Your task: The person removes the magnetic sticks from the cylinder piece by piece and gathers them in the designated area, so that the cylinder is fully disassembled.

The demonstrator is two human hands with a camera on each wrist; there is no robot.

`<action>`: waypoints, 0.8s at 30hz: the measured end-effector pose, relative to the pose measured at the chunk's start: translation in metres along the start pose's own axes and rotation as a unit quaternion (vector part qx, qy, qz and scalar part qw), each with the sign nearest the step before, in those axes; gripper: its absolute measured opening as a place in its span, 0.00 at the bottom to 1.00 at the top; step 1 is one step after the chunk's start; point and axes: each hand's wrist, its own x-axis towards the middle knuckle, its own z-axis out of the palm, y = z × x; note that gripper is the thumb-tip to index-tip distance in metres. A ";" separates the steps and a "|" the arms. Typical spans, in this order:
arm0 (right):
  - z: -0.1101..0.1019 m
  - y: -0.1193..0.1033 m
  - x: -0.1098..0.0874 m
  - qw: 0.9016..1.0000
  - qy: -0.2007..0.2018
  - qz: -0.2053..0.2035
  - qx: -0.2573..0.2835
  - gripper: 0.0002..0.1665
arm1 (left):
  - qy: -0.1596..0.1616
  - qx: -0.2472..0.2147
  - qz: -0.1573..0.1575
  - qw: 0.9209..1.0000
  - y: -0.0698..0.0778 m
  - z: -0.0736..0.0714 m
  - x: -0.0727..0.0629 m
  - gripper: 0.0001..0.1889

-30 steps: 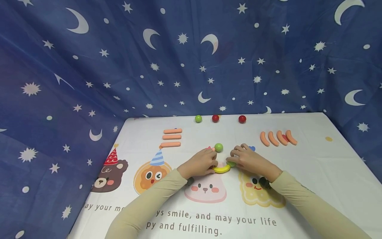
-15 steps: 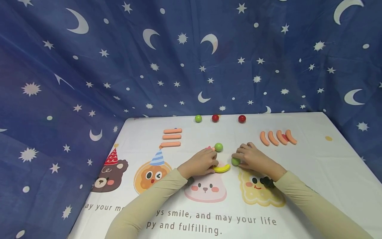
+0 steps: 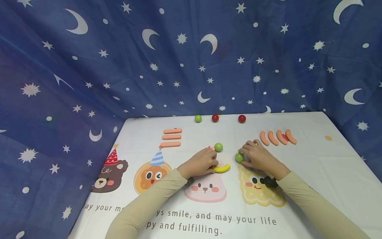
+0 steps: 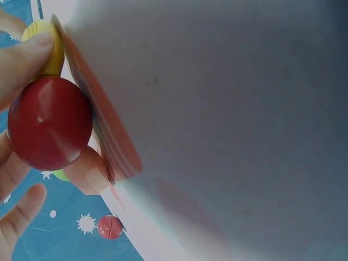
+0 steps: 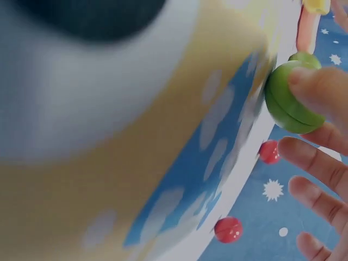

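My left hand [image 3: 200, 162] rests low over the table, its thumb on the yellow toy banana [image 3: 222, 168]. A glossy red ball [image 4: 50, 123] sits against the banana's end among the left fingers, concealed by the hand in the head view. Pinched between my right thumb and fingers is a green ball [image 3: 239, 157] with a seam, on or just above the cloth; my right hand [image 3: 259, 158] is to the right of the banana, apart from it. A second green ball [image 3: 219, 147] lies beyond the left hand, touching a mostly hidden pinkish sausage [image 3: 213, 149].
Three straight sausages [image 3: 171, 136] lie at the back left, and several curved sausages [image 3: 281, 137] at the back right. Along the rear edge are a green ball [image 3: 198, 118] and two red balls [image 3: 215, 118]. A starry blue curtain [image 3: 191, 56] stands behind the printed white tablecloth [image 3: 322, 186].
My right hand has moved right and slightly away from me with the green ball, opening a gap from the banana. The left hand has stayed in place.
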 end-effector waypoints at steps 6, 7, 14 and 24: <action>0.004 0.011 0.001 0.999 0.024 -0.011 -0.020 0.24 | -0.002 0.003 -0.001 1.000 0.000 -0.001 0.000 0.09; 0.005 0.013 0.002 0.999 0.024 -0.010 -0.019 0.24 | -0.004 0.002 -0.002 1.000 0.000 0.000 0.000 0.09; 0.008 0.027 0.013 0.999 -0.015 0.020 -0.021 0.24 | -0.003 -0.006 -0.007 1.000 0.001 0.001 0.000 0.08; 0.011 0.048 0.047 0.994 -0.043 0.080 -0.060 0.23 | -0.010 -0.010 -0.005 1.000 0.001 -0.004 0.000 0.09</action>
